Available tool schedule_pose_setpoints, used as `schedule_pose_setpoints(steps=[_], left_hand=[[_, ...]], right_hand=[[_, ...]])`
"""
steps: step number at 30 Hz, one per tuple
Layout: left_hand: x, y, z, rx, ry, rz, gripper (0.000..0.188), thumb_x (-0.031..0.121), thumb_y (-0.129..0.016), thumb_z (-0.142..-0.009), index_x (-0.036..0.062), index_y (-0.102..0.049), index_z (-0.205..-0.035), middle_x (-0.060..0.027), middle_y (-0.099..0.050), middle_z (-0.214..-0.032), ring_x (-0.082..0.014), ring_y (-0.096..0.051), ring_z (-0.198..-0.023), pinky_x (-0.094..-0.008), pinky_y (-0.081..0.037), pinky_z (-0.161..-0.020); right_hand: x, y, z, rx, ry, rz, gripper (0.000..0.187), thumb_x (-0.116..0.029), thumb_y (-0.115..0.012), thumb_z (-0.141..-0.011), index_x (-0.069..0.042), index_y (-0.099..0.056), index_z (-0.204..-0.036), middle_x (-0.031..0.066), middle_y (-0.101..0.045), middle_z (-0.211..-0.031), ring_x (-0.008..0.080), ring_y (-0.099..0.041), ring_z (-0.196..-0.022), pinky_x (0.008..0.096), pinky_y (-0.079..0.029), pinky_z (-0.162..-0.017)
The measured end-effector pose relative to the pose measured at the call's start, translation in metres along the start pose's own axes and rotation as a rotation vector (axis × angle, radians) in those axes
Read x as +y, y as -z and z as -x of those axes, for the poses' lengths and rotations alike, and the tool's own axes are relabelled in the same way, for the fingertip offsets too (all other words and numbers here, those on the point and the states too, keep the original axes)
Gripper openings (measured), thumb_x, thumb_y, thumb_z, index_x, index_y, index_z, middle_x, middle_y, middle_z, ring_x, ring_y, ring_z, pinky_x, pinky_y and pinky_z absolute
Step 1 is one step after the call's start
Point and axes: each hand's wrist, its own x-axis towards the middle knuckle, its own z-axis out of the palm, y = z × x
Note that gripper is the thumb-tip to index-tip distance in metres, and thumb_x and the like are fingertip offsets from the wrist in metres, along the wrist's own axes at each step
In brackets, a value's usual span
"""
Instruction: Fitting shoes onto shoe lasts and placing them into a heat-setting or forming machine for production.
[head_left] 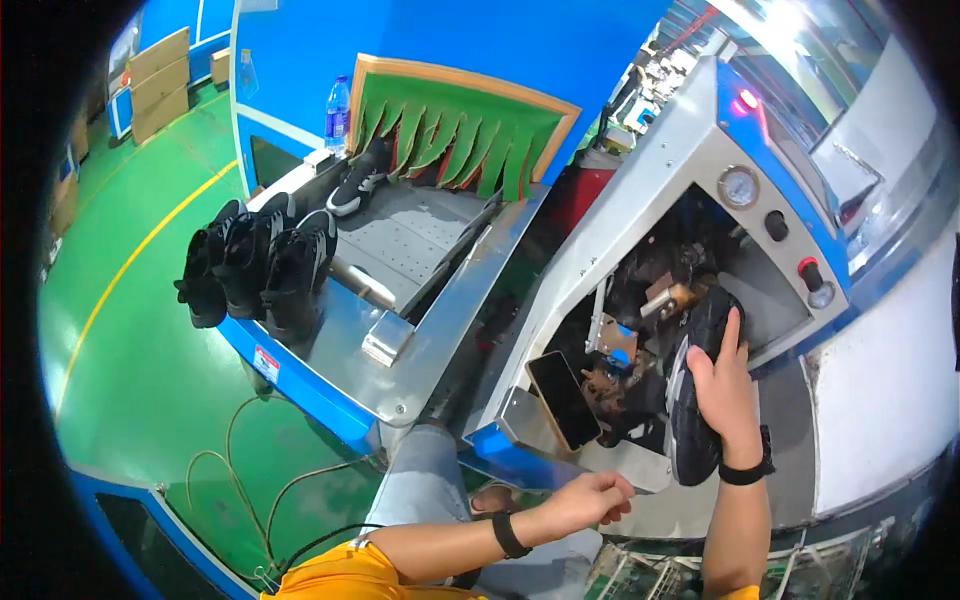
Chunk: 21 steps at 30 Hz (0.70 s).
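Observation:
My right hand (725, 395) grips a black sneaker (692, 430) with a pale sole edge, thumb and fingers on its side. The sneaker is held upright lengthwise, in front of the opening of a metal machine (640, 210). Below the machine's front corner, my left hand (592, 499) hangs with its fingers curled and nothing visible in them. It is close to the sneaker but not touching it. A phone (563, 400) with a dark screen leans on the machine's front edge, above my left hand.
Left of me, several black sneakers (298, 270) stand on a conveyor's metal edge. Another sneaker (360, 182) lies by its green strip curtain (460, 140), near a water bottle (337, 112). A gauge (739, 187) and a red knob (809, 268) sit on the machine. Hoses (230, 440) cross the green floor.

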Motion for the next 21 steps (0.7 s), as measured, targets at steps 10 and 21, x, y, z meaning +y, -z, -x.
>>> schedule_pose_setpoints(steps=[10,21], left_hand=[[0.013,-0.014,0.052,-0.034,0.020,-0.107,0.034,0.028,-0.055,-0.104,0.0031,-0.057,-0.127,-0.0089,-0.070,-0.101,-0.0171,-0.065,-0.092,-0.0321,-0.054,-0.082],[0.010,-0.001,0.099,-0.078,0.286,0.249,0.067,0.063,-0.045,-0.102,0.0113,-0.055,-0.143,-0.0091,-0.064,-0.134,-0.0237,-0.063,-0.119,-0.0386,-0.050,-0.099]], right_hand=[[0.001,0.012,0.135,0.295,0.203,-0.249,0.096,-0.022,-0.076,-0.078,-0.005,-0.028,-0.159,0.0361,-0.050,-0.129,0.0556,-0.054,-0.114,0.0530,-0.049,-0.097],[0.027,0.012,0.272,-0.306,0.371,-0.665,0.116,-0.037,-0.091,-0.074,-0.016,-0.020,-0.162,0.0324,-0.039,-0.151,0.0496,-0.047,-0.137,0.0526,-0.043,-0.110]])
